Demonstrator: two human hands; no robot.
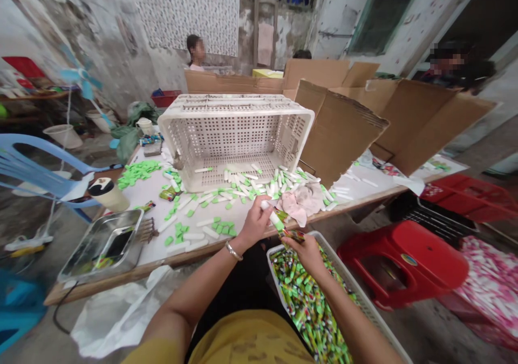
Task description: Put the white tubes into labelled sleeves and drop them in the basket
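In front of my body, above the table edge, my left hand [256,222] pinches the upper white end of a white tube with a green section [275,219]. My right hand [306,251] is closed around a colourful printed wrapper [293,235] at the tube's lower end; how far the wrapper covers the tube is unclear. Below my right hand stands a white basket [374,312] full of green, printed-wrapped tubes [307,299]. Loose white tubes with green ends [238,183] spill from a white plastic crate [237,105] lying on its side. A pink cloth [301,203] lies beside them.
A pile of green caps [140,174] and a metal tray [101,248] are on the table's left. Cardboard sheets [340,129] stand at the right. A red stool [404,261] is beside the basket, a blue chair [44,164] at left. Other people are behind the table.
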